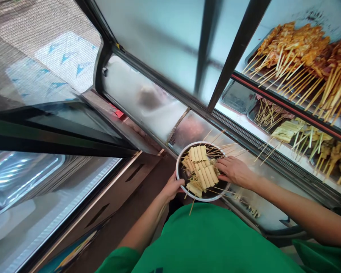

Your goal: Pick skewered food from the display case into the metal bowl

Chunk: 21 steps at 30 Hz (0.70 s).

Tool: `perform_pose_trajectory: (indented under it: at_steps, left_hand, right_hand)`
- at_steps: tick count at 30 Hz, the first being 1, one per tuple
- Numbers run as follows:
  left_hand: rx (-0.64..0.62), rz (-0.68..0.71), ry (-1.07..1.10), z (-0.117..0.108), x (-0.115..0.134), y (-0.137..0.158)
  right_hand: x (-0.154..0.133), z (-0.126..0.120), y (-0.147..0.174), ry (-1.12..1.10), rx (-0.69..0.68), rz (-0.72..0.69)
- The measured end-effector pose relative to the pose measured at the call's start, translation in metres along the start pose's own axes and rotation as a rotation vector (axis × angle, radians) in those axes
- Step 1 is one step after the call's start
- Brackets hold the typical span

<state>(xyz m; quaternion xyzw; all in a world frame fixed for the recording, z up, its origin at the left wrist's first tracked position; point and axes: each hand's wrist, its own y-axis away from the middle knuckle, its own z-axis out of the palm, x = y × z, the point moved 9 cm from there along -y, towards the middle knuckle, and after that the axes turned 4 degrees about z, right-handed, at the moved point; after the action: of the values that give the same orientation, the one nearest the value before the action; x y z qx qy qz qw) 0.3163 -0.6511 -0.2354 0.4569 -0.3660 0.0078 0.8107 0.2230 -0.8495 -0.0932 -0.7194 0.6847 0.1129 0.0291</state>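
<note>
A round metal bowl with a pale rim is held in front of my green shirt. My left hand grips its left edge, thumb over the rim and the other fingers mostly hidden underneath. Inside lie several skewers of pale yellow folded tofu skin, their thin sticks pointing out past the rim on several sides. At the bowl's right side my right hand has its fingers closed on the skewers; the fingertips are partly hidden among them.
On the right, a display case holds a tray of orange marinated meat skewers on its upper shelf. More pale skewers sit on the shelf below. A glass door stands at left, above a clear tray in a lower case.
</note>
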Motion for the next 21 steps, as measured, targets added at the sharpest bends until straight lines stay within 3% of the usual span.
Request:
perform_pose_trajectory:
  at_steps: [10, 17, 21]
  left_hand:
    - [0.001, 0.027, -0.052, -0.002, 0.006, 0.003]
    - [0.008, 0.023, -0.046, -0.006, 0.001, 0.004]
    - [-0.006, 0.034, -0.048, -0.006, 0.002, 0.005]
  right_hand:
    - [0.002, 0.016, 0.007, 0.006, -0.144, 0.014]
    - [-0.01, -0.001, 0.0, 0.097, 0.031, -0.028]
    - [-0.01, 0.006, -0.002, 0.098, 0.041, -0.062]
